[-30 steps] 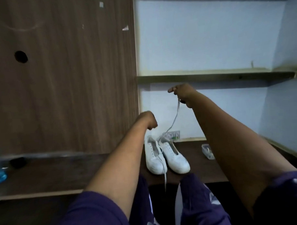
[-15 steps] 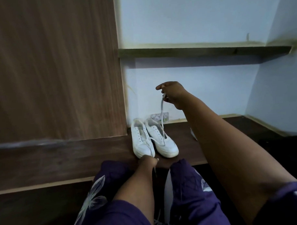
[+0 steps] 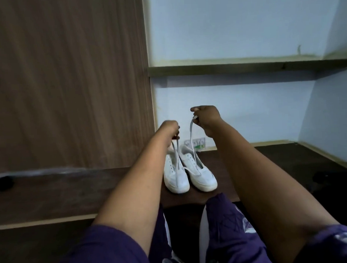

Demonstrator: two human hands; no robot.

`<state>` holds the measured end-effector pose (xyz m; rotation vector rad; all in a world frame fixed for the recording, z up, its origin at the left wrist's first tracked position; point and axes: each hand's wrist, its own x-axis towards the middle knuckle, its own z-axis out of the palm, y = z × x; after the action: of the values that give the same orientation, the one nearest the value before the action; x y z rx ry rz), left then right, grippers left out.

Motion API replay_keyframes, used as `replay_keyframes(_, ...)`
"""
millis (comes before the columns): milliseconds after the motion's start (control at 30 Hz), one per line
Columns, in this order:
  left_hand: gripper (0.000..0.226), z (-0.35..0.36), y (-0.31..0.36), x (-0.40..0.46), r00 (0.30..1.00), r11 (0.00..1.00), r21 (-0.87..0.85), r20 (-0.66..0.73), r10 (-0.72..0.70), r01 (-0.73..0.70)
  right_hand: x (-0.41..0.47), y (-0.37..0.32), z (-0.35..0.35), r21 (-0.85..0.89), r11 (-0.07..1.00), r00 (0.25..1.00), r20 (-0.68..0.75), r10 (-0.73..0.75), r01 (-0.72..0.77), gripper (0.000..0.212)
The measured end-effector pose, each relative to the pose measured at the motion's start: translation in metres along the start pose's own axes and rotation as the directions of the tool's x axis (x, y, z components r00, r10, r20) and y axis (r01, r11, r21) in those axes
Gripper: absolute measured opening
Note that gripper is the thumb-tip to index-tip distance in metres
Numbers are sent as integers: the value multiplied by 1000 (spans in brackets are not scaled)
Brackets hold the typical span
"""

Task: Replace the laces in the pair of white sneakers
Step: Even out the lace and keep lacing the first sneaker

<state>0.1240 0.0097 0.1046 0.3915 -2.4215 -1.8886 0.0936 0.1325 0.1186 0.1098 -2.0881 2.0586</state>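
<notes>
Pale blue walls point(image 3: 234, 31) close off the far side and right of this alcove, with a dark wooden shelf point(image 3: 245, 68) running across them and a tall wood-grain panel point(image 3: 68, 80) filling the left. Below, a dark brown desk surface point(image 3: 58, 192) stretches from left to right. On it, near the middle, a pair of white sneakers point(image 3: 188, 172) stands side by side, touching, toes toward the near edge. A wall socket point(image 3: 197, 144) shows just behind their heels.

Both arms reach out over the shoes. The right hand point(image 3: 207, 118) is raised above the right sneaker, its fingers curled and pinching the end of a white lace point(image 3: 191, 138) that hangs down into that shoe. The left hand point(image 3: 170, 129), lower and just above the left sneaker's heel, is also curled, gripping a second lace strand point(image 3: 176, 156) that drops along the left shoe's tongue. Purple sleeves point(image 3: 106, 249) and purple patterned trousers point(image 3: 229, 233) fill the near edge.
</notes>
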Motion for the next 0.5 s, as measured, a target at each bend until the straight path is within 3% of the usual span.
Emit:
replay_keyframes(100, 24, -31, 65, -24, 967, 955, 160, -16, 254, -248, -2, -25, 3, 54, 995, 995, -60, -83, 86, 13)
replay_keyframes(133, 16, -41, 82, -31, 948, 938, 177, -64, 313, -298, -2, -36, 1, 66, 992, 991, -80, -105, 111, 10)
replay_keyframes(233, 22, -66, 122, -41, 891, 877, 274, -119, 438, -395, -4, -66, -7, 22, 980, 975, -107, -193, 196, 4)
replay_keyframes(367, 13, -76, 141, -64, 909, 847, 404, -78, 409, -346, -8, -103, -14, -103, 951, 948, -105, -301, 291, 5)
replay_keyframes(500, 15, -76, 142, -58, 945, 935, 206, -94, 313, -289, -7, -127, -12, -56, 956, 938, -180, -295, 290, 10)
